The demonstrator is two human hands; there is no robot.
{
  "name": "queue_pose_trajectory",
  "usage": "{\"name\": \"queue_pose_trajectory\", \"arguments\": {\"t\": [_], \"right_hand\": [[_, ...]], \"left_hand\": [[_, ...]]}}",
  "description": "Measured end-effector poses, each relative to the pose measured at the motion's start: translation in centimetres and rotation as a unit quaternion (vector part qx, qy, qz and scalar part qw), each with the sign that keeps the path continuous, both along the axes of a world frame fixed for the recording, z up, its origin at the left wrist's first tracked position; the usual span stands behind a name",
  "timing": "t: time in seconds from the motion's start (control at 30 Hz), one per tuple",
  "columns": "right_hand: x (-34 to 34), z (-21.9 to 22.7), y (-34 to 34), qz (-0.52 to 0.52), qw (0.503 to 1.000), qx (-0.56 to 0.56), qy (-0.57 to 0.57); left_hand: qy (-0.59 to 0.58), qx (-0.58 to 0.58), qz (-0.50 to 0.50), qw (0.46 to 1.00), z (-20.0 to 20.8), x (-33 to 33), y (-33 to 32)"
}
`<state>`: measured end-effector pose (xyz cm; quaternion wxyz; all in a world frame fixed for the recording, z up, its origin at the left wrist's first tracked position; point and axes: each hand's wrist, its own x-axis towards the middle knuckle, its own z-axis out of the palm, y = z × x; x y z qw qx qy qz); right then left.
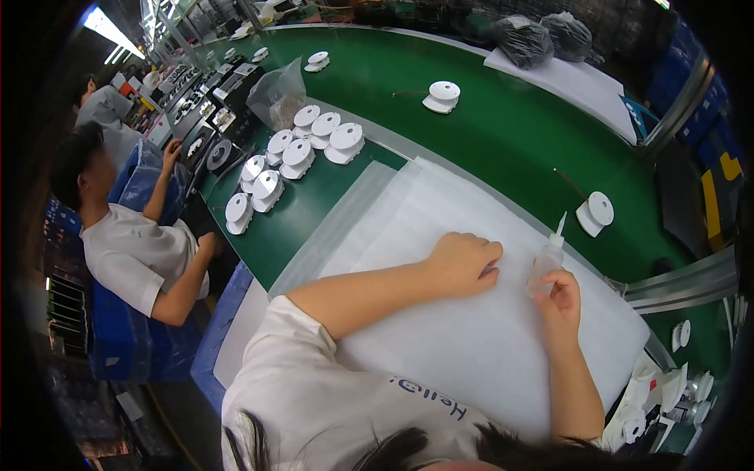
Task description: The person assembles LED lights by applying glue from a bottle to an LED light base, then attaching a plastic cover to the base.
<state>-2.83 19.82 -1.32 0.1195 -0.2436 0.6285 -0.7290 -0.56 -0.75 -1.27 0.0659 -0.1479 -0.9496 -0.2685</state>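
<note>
My right hand (559,302) is wrapped round a small translucent squeeze bottle (547,263) with a thin pointed nozzle, held upright, nozzle upward. To its left, my left hand (463,264) rests in a loose fist on a white padded sheet (448,357). Nothing shows between its thumb and fingers, though the palm side is hidden. Beyond the sheet to the left sits a group of several white plastic parts with round tops (297,157). One more white round-topped part (597,212) with a thin wire lies just past the bottle, on the green belt.
Along the green belt (377,67) stand other white parts, one (442,96) at the far middle. A clear plastic bag (279,93) stands behind the group. Black wrapped bundles (522,41) lie at the back. A co-worker (141,243) sits at left; a metal post (683,282) rises right.
</note>
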Motion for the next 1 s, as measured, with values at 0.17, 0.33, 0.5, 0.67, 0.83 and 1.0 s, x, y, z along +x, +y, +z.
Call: {"name": "queue_pose_trajectory", "arguments": {"t": [0.17, 0.33, 0.5, 0.67, 0.83, 1.0], "right_hand": [[-0.4, -0.6, 0.4, 0.006, 1.000, -0.006, 0.000], [-0.4, -0.3, 0.3, 0.000, 1.000, 0.000, -0.004], [-0.4, -0.3, -0.1, 0.013, 1.000, 0.004, -0.013], [-0.4, -0.4, 0.4, 0.000, 1.000, -0.015, -0.001], [-0.3, 0.1, -0.2, 0.002, 1.000, -0.020, 0.007], [-0.4, -0.2, 0.5, 0.002, 1.000, -0.014, -0.009]], "left_hand": [[-0.037, -0.041, -0.061, 0.997, 2.5, -1.0, -2.7], [-0.091, -0.060, 0.078, 0.991, 3.7, -6.4, -9.7], [-0.029, -0.079, 0.322, 0.943, 1.4, -15.5, -12.9], [0.025, -0.062, 0.433, 0.899, 0.0, -20.3, -9.6], [0.033, -0.056, 0.468, 0.881, -0.4, -20.9, -9.7], [0.115, -0.027, 0.400, 0.909, 1.2, -17.5, -9.0]]}}
